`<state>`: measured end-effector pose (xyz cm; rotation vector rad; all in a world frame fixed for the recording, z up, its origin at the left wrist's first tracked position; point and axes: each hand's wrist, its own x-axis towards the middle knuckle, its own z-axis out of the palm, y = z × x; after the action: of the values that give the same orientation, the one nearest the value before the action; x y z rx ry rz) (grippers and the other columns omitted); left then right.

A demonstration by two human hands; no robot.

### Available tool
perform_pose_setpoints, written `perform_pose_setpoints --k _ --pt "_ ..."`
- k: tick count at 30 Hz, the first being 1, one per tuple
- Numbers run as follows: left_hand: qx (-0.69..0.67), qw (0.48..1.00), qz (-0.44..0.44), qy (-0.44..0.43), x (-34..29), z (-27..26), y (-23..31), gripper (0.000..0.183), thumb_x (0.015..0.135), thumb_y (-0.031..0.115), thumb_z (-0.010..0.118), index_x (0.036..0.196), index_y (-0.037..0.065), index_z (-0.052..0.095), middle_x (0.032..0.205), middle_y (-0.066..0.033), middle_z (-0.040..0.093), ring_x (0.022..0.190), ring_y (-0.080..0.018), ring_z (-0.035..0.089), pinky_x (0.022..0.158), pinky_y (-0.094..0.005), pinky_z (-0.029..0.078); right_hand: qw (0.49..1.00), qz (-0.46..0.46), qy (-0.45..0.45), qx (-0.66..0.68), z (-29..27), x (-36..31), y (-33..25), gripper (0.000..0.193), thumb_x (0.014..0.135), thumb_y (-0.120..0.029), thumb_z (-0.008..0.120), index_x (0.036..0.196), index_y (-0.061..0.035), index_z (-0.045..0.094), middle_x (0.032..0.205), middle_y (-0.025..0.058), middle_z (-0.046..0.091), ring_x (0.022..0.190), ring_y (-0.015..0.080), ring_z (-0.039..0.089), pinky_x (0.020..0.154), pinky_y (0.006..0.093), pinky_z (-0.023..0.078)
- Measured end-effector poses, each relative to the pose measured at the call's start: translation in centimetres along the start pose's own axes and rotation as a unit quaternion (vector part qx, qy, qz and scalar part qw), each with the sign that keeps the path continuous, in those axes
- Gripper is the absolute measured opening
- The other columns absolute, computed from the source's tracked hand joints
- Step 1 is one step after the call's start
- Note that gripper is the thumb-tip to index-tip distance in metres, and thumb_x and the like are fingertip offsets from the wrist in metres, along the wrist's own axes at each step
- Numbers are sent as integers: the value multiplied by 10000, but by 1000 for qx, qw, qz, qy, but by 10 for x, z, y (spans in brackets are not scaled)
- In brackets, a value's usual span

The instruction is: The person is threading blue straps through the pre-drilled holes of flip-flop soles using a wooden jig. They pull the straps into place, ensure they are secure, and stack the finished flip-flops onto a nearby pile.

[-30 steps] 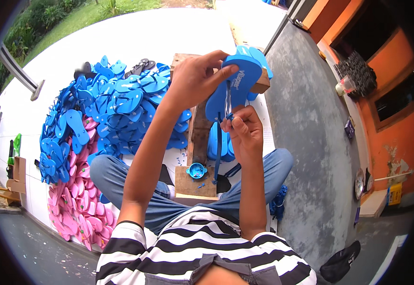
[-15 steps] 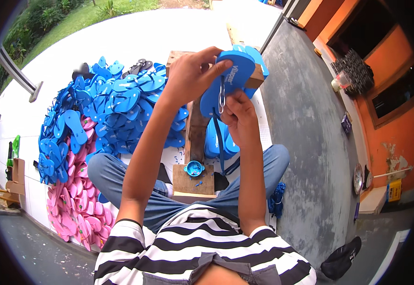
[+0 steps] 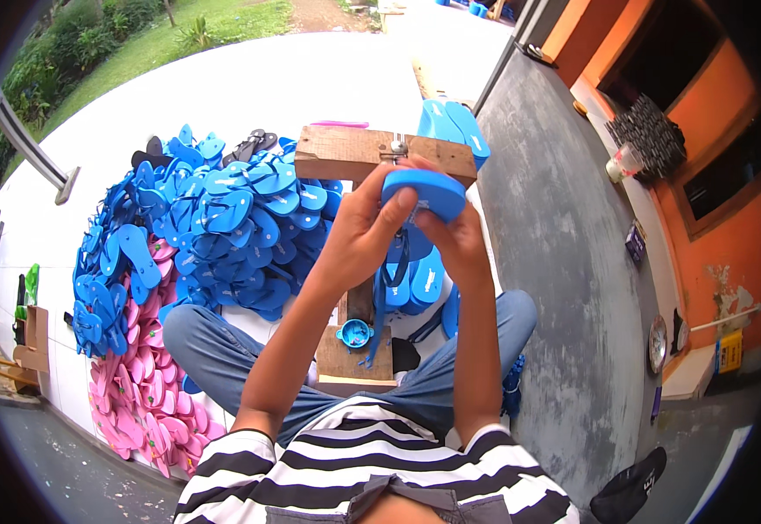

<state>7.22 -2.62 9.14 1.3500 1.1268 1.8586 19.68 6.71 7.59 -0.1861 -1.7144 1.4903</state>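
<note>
I sit with legs apart before a wooden stand (image 3: 345, 150). My left hand (image 3: 361, 229) and my right hand (image 3: 452, 236) both grip one blue flip-flop sole (image 3: 424, 190), held up edge-on just below the stand's top block. A blue strap (image 3: 387, 288) hangs down from the sole between my wrists. A small blue cup (image 3: 354, 333) rests on the stand's wooden base (image 3: 337, 358) between my knees.
A big heap of blue flip-flops (image 3: 214, 218) lies to my left, with pink ones (image 3: 140, 393) nearer me. More blue soles (image 3: 454, 127) lean behind the stand. Grey concrete floor (image 3: 564, 262) and an orange wall (image 3: 712, 218) are on the right. A dark shoe (image 3: 629, 493) lies at lower right.
Both hands have turned and lowered the blue sole: it faced me flat before, now I see its edge. The view has shifted closer to the stand.
</note>
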Motion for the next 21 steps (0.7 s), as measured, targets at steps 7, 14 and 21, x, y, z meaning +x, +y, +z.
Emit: perform_pose_setpoints --k 7,14,21 --pt "-7 998 22 66 -6 17 -11 290 1014 312 569 1030 23 587 823 26 541 821 -49 455 714 -214 397 991 44 123 -16 23 -12 7 311 896 -147 713 1170 -9 665 1027 49 707 941 107 632 843 267 506" --pt "151 985 46 72 -72 28 18 218 949 223 634 1007 14 618 815 -65 622 788 -122 580 688 -271 461 988 107 115 -10 34 -86 8 285 856 -129 718 1109 -9 663 1001 87 703 927 192 665 846 301 520" --pt "136 953 -269 24 -134 23 -34 316 995 290 576 1086 -13 594 789 -119 655 743 -133 616 631 -295 477 924 216 276 -152 48 -158 12 467 754 -106 831 1139 -33 578 1006 89 572 997 228 595 851 377 535"
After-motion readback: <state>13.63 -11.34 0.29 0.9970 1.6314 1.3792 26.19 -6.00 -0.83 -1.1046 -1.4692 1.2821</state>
